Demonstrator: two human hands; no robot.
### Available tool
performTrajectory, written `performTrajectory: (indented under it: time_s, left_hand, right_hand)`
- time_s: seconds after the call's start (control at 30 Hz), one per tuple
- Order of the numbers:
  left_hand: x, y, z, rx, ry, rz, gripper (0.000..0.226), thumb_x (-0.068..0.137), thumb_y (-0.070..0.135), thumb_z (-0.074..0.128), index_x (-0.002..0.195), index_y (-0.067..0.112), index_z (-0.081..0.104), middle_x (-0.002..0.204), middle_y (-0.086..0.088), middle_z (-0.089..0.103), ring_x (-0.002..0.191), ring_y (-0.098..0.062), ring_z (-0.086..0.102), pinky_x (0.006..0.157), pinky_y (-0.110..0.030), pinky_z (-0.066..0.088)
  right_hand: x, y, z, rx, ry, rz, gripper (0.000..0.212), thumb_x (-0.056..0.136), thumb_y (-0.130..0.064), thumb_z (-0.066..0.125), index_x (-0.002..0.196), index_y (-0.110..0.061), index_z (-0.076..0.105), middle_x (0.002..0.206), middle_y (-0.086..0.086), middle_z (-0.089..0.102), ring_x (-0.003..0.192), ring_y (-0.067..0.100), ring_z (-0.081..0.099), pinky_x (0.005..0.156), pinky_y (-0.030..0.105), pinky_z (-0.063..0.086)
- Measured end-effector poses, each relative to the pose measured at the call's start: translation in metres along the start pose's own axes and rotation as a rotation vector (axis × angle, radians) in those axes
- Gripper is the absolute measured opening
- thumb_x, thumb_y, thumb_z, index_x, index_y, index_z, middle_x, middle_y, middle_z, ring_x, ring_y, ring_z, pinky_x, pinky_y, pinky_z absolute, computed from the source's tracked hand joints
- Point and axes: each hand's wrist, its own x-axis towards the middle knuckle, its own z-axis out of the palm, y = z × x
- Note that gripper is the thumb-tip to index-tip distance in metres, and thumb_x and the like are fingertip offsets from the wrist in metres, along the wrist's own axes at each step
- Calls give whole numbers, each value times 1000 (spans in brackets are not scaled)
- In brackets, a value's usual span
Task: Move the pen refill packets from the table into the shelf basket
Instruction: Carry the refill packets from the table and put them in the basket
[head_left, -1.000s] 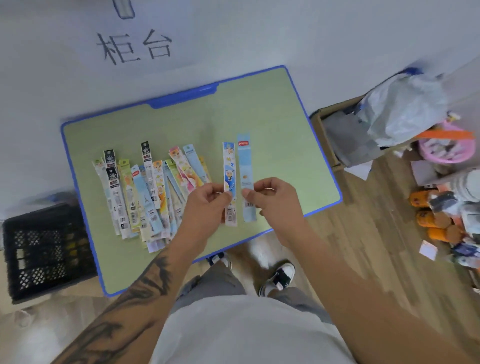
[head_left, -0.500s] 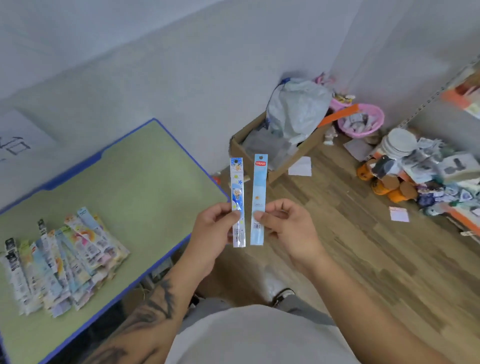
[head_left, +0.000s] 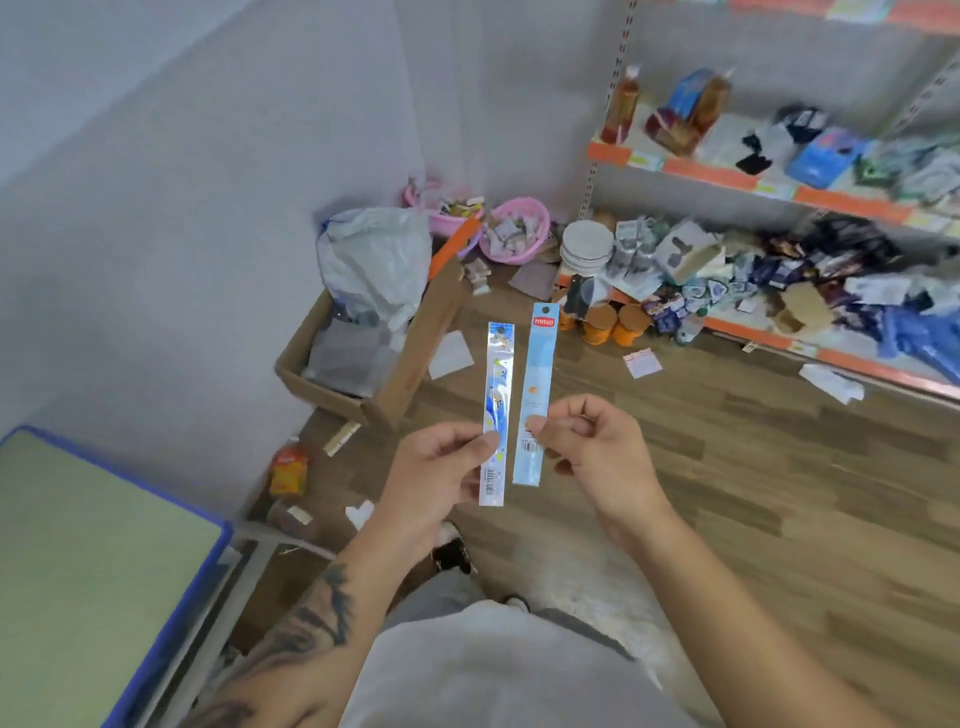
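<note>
— What have you got in your hands?

— My left hand (head_left: 436, 467) pinches the clear packet with the blue print (head_left: 497, 410) between thumb and fingers, low on the strip, just above its barcode. My right hand (head_left: 597, 452) pinches the pale blue packet with the red label (head_left: 535, 384) the same way, near its lower end. Both packets stand nearly upright, side by side and just apart, the pale blue one reaching higher.

— Where are they, relative to the table?

— Off it. I hold them in the air over the wooden floor (head_left: 779, 493), in front of my chest. Only a corner of the green tabletop (head_left: 78, 571) with its blue edge shows at the lower left, well apart from the packets.

— And the shelf?

— The shelving unit (head_left: 727, 176) with orange edge strips stands at the upper right, loaded with bottles, bags and mixed goods, all blurred. Two pink baskets (head_left: 519, 228) sit on the floor by the wall corner, with small packs in them. I cannot tell which basket is the shelf basket.

— Anything else nearby?

— An open cardboard box (head_left: 400, 353) against the wall, holding a grey plastic bag (head_left: 374, 260), and an orange snack pack (head_left: 288, 470) on the floor near the table corner.
</note>
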Motion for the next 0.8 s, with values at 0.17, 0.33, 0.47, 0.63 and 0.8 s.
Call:
performTrajectory:
  time_s: [0.17, 0.33, 0.47, 0.63, 0.8]
  left_hand:
    - [53, 29, 75, 40, -189, -25, 20, 96, 12, 70, 112, 1, 76, 102, -19, 78, 92, -35, 77, 70, -38, 63]
    - [125, 67, 156, 67, -330, -48, 20, 97, 14, 70, 113, 5, 76, 102, -16, 79, 90, -33, 78, 69, -36, 63]
    - [185, 111, 217, 71, -386, -49, 21, 95, 13, 71, 113, 5, 76, 102, -17, 79, 86, -30, 77, 67, -38, 63]
    - [250, 166, 284, 86, -444, -18, 17, 94, 12, 72, 109, 8, 77, 103, -17, 78, 91, -33, 77, 70, -42, 64]
    - [295, 199, 335, 97, -445, -60, 15, 96, 9, 70, 111, 7, 74, 109, -18, 77, 101, -38, 75, 74, -49, 64]
  right_hand:
    - [31, -16, -68, 89, 153, -25, 13, 90, -3, 78, 91, -1, 65, 70, 8, 67, 56, 8, 60, 55, 18, 48]
    - [82, -45, -140, 74, 311, -39, 14, 89, -8, 80, 89, -6, 66, 73, 13, 57, 64, 17, 50, 56, 20, 46]
    - [132, -81, -192, 90, 405, -37, 15, 88, -7, 80, 86, -8, 65, 67, 8, 59, 62, 16, 51, 56, 22, 45]
    - [197, -126, -240, 129, 460, -63, 14, 88, -7, 80, 89, -6, 66, 69, 9, 60, 62, 17, 51, 53, 19, 47]
    - [244, -156, -275, 138, 502, -88, 16, 89, -11, 80, 92, -5, 66, 73, 12, 58, 68, 20, 50, 58, 23, 47]
